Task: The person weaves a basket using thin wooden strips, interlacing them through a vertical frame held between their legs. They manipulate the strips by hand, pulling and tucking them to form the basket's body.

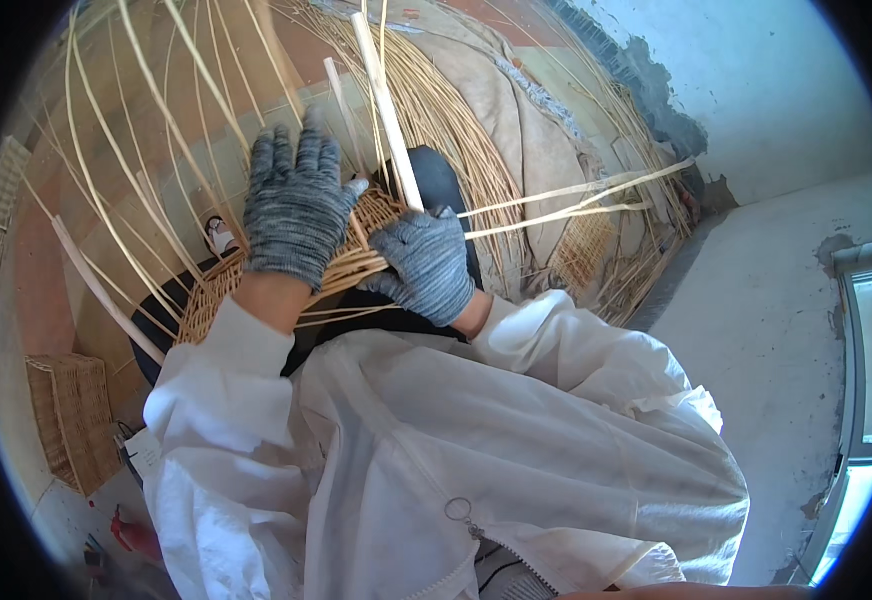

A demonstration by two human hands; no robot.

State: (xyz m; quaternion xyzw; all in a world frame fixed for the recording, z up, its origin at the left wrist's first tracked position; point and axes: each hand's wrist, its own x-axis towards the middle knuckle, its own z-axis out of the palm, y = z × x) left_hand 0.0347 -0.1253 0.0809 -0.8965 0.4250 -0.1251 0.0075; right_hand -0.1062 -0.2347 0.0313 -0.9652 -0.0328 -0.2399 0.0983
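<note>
A partly woven wicker basket (202, 308) rests across my lap, with long thin stakes (171, 120) standing up from it. My left hand (298, 205), in a grey knit glove, lies over the weave with its fingers stretched out against the stakes. Beside a thick peeled stick (388, 110) at the basket's right corner, my right hand (424, 262), gloved the same way, is closed on wicker rods. Loose ends of the rods (566, 205) stick out to the right. The gloves hide part of the woven edge.
A large bundle of wicker rods (446, 110) lies ahead on the floor, beside a beige cloth (516, 120). More rods lie near the wall at right. A finished-looking wicker basket (71, 415) stands at lower left. A red object (134, 535) is behind it.
</note>
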